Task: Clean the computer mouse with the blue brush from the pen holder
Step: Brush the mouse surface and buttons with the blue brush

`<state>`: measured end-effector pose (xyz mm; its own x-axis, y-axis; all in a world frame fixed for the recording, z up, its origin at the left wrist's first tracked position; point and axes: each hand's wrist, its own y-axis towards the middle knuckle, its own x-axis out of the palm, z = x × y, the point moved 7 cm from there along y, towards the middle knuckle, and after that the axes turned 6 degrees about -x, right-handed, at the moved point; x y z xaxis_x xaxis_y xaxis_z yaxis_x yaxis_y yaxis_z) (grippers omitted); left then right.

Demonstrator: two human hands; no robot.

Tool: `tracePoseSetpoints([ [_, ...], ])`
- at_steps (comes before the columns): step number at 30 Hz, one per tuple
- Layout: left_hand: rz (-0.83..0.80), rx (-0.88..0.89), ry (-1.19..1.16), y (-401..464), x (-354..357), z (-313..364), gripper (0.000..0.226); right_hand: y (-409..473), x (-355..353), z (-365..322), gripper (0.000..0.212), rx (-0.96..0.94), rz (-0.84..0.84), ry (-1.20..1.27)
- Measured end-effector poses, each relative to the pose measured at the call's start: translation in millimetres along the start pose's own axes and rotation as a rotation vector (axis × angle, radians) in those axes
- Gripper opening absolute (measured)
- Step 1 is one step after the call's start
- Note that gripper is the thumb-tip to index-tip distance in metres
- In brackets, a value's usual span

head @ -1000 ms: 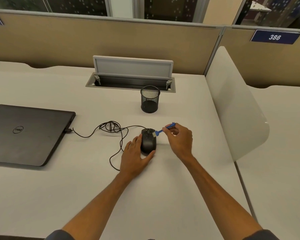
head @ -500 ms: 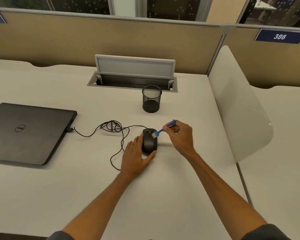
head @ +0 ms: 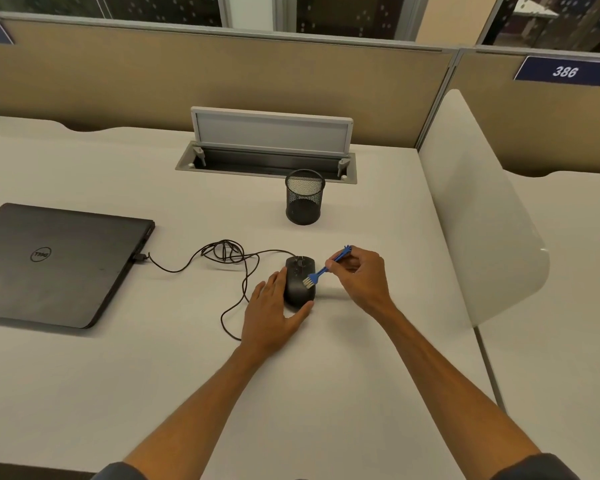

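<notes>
A black wired computer mouse (head: 297, 278) lies on the white desk near the middle. My left hand (head: 272, 311) rests against its left side and rear, thumb curled under its near end, holding it in place. My right hand (head: 362, 277) pinches a small blue brush (head: 326, 268) by its handle. The brush's pale bristles touch the right side of the mouse's back. A black mesh pen holder (head: 303, 197) stands upright behind the mouse and looks empty.
A closed black laptop (head: 54, 263) lies at the left, with the mouse's tangled cable (head: 222, 252) plugged into its side. An open cable tray with a raised lid (head: 271, 147) sits behind the pen holder. A white divider panel (head: 478, 209) bounds the desk on the right.
The brush head has slid from the front of the mouse back along its right side toward me. My left hand has stayed on the mouse.
</notes>
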<state>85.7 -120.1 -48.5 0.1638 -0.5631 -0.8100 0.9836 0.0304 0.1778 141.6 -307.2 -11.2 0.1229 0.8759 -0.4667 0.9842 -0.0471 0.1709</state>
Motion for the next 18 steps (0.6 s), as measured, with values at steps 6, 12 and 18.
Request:
tracePoseSetpoints([
  [6, -0.006, -0.002, 0.003, -0.2, -0.8, 0.4, 0.082, 12.4, -11.1, -2.6, 0.020, 0.028, 0.141, -0.080],
  [12, -0.009, -0.003, 0.005, -0.8, 0.6, -0.2, 0.081, 20.9, 3.8, -2.9, 0.012, 0.017, 0.017, -0.105],
  [18, -0.033, -0.016, 0.016, -0.4, 1.6, -1.2, 0.084, 34.9, 1.4, -3.8, 0.028, 0.056, 0.091, -0.142],
])
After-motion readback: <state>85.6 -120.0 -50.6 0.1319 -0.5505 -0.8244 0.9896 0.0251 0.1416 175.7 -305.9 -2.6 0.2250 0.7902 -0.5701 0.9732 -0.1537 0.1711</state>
